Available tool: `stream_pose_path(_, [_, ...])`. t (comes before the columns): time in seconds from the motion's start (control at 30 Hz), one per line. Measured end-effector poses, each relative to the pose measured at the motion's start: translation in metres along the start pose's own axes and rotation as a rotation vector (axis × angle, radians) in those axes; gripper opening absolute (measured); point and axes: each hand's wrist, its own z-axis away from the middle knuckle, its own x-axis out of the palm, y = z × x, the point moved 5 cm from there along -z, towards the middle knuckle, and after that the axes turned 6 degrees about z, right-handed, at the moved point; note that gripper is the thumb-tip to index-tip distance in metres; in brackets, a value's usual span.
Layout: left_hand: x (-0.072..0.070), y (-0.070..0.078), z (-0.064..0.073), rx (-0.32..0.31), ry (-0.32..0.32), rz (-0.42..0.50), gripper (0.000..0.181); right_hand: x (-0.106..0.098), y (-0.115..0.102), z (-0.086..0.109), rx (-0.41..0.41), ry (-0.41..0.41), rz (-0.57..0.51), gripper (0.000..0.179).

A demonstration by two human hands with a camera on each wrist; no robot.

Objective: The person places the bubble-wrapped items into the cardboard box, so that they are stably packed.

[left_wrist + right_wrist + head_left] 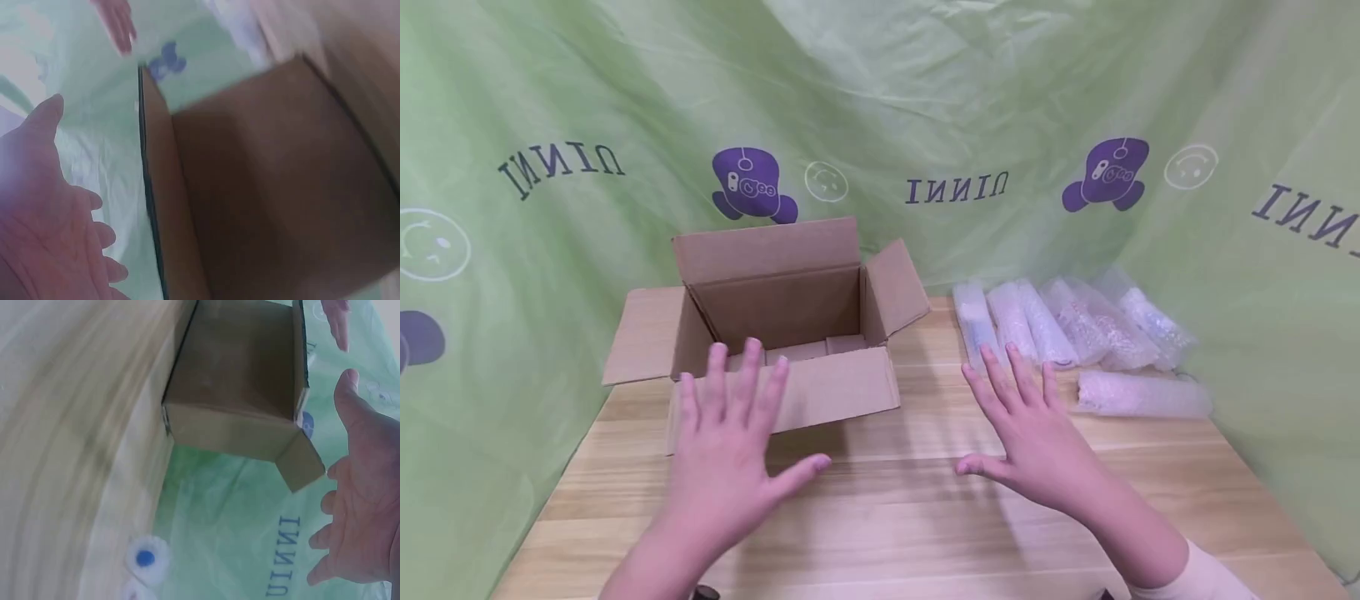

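Both hands hold nothing, with fingers spread. In the head view my left hand (722,450) is raised in front of an open cardboard box (820,392), its fingertips overlapping the box's front flap. My right hand (1037,442) hovers over the table to the right, its fingertips just below a row of bubble-wrapped packages (1015,321). All the box's flaps are folded outward, and flat brown cardboard shows at its bottom. Each wrist view shows its own hand, the left hand (50,212) and the right hand (369,500), apart from the box.
A wooden table (887,533) carries everything. One more bubble-wrapped package (1142,394) lies sideways at the right, in front of the row. Green printed cloth (880,100) hangs behind the table and along both sides.
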Motion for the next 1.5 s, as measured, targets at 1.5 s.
stream_pose_path(1.5, [-0.013, -0.151, -0.006, -0.148, -0.231, 0.250, 0.120, 0.051, 0.225, 0.029, 0.204, -0.208, -0.185, 0.095])
